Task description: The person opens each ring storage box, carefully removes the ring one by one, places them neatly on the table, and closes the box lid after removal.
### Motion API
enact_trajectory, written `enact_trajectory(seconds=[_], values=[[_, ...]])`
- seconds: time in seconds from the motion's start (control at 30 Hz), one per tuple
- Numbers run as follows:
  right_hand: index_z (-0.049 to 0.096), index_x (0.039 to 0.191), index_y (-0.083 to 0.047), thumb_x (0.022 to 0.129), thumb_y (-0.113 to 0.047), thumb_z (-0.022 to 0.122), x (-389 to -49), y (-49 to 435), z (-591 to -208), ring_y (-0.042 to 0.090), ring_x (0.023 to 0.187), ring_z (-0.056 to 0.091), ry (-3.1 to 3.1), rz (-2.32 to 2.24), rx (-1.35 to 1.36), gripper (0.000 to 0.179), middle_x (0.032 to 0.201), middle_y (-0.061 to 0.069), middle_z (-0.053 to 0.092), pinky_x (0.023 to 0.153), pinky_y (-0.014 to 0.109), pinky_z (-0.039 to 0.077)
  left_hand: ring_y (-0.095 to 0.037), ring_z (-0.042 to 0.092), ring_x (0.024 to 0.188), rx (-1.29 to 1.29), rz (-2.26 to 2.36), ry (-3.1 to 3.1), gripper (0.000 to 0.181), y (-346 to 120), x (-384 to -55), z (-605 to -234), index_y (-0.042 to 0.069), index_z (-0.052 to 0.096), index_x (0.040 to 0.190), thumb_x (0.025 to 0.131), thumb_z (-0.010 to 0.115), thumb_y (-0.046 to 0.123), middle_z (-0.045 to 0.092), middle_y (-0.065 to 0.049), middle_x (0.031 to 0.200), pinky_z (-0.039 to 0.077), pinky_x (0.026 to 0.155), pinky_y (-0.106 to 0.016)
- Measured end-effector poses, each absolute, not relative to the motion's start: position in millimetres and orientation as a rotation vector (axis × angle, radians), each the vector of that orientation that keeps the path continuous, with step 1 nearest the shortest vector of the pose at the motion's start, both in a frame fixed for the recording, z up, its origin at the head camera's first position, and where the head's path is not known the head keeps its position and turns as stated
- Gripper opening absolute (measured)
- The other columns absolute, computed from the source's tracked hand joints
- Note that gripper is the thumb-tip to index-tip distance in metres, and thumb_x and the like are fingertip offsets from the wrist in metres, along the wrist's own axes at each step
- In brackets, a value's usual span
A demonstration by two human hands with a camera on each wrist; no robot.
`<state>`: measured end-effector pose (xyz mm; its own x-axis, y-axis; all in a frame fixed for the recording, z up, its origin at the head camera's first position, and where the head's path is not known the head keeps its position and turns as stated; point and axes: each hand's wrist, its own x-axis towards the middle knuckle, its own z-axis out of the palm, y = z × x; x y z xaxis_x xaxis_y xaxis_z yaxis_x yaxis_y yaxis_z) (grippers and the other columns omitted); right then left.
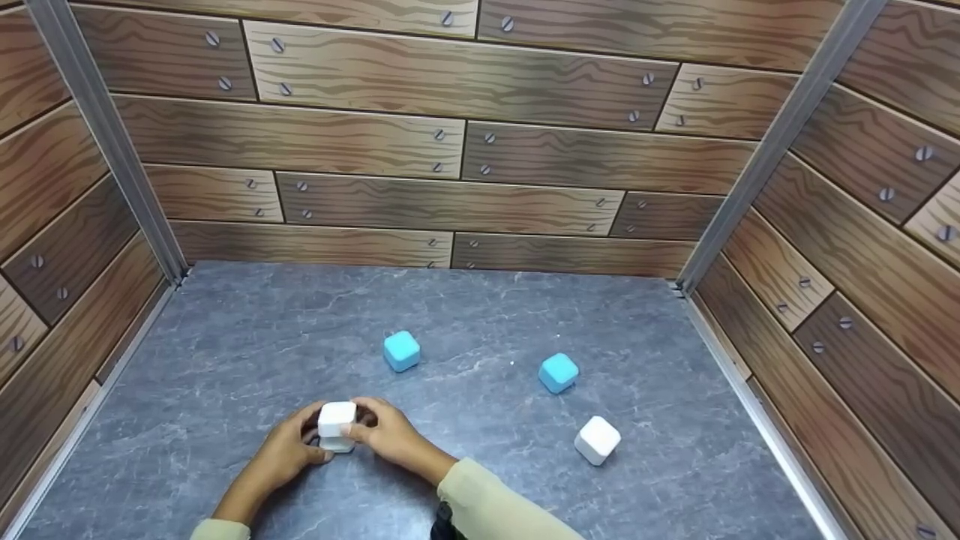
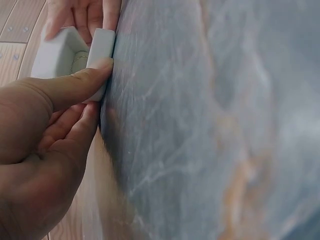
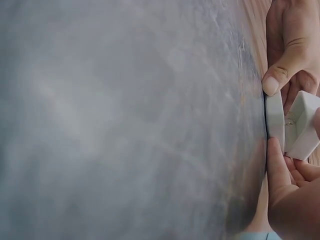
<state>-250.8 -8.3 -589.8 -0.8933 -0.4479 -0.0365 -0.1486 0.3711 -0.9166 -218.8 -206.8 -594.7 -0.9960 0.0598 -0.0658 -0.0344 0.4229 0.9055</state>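
Over by the marbled grey counter [image 2: 200, 125], veined with white and orange-brown, the person's left hand [image 2: 47, 140] pinches a white flat piece [image 2: 102, 45], thumb laid across it, right against the surface. At its far end the right hand [image 2: 87, 15] grips a white hollow piece [image 2: 55, 57], tilted with its opening towards the other. A fine gold-coloured line [image 2: 79, 57] shows between the two. Wooden planks [image 2: 12, 57] with screws stand beyond.

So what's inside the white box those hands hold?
In the white box, a thin, chain-like strand shows in the gap between its upper part and lower part. Anything deeper cannot be seen: the two parts cover it.
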Motion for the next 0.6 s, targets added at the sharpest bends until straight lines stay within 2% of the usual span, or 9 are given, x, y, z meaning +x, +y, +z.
enact_trajectory(seconds=[0.23,0.6], values=[[0.059,0.134,0.002,0.097,-0.024,0.067,-251.7,-13.5,-590.9,0.010,0.095,0.061,2.155,-1.725,-0.440,0.046,0.110,0.004,0.063,0.080,0.027,0.060,-0.035,0.055,0.130,0.012,1.628,2.569,0.093,-206.1,-219.0,-594.8,-0.007,0.044,0.147,0.063,0.083,-0.016,0.062,-0.024,0.133,0.048,0.108,-0.038],[0.062,0.129,0.004,0.097,-0.025,0.067,-253.2,-18.5,-589.8,0.015,0.093,0.067,2.080,-1.825,-0.366,0.043,0.106,0.007,0.069,0.080,0.030,0.062,-0.038,0.052,0.133,0.003,1.580,2.591,0.097,-205.1,-220.4,-594.1,-0.007,0.038,0.150,0.064,0.082,-0.016,0.058,-0.028,0.137,0.047,0.108,-0.037]])
